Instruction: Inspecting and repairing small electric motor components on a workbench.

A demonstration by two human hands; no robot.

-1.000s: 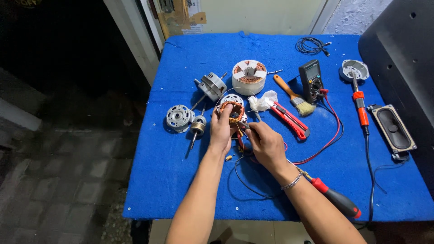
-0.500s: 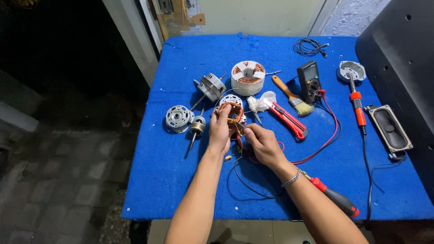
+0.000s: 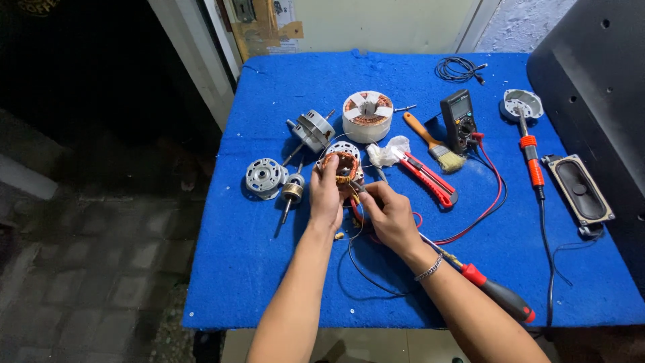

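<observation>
Stator core (image 3: 341, 168) with copper windings stands on edge near the middle of the blue table (image 3: 269, 269), its open bore facing roughly toward the camera. Left hand (image 3: 326, 195) is closed around its near-left rim, steadying it. Right hand (image 3: 390, 212), just beside it on the right, pinches thin lead wires (image 3: 354, 193) that run from the core's lower right edge. Behind lie a taped winding coil (image 3: 367, 115), a red utility knife (image 3: 430, 178) and a red-handled screwdriver (image 3: 494, 294).
</observation>
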